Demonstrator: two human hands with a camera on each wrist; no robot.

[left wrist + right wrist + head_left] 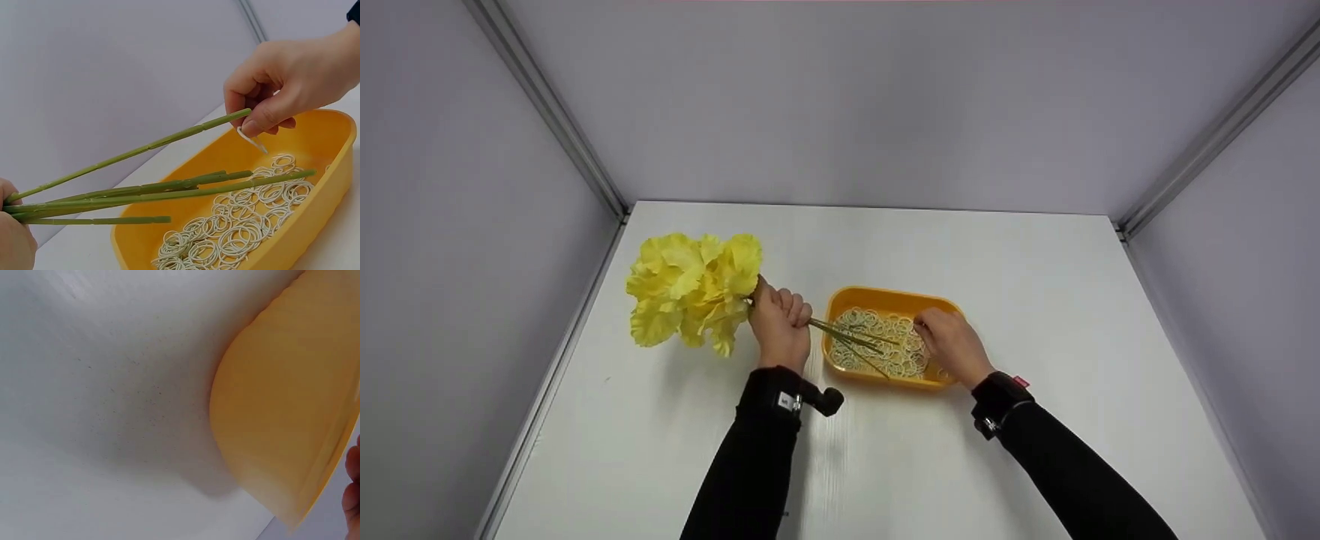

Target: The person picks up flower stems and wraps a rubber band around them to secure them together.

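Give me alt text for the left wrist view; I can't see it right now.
The right hand pinches one pale rubber band above a yellow tray full of rubber bands. Green flower stems, gripped by the left hand, reach across the tray toward it.

We see bright, even light from above; soft shadows fall on the table (885,465) at lower centre. The right wrist view is blurred, close and out of focus.
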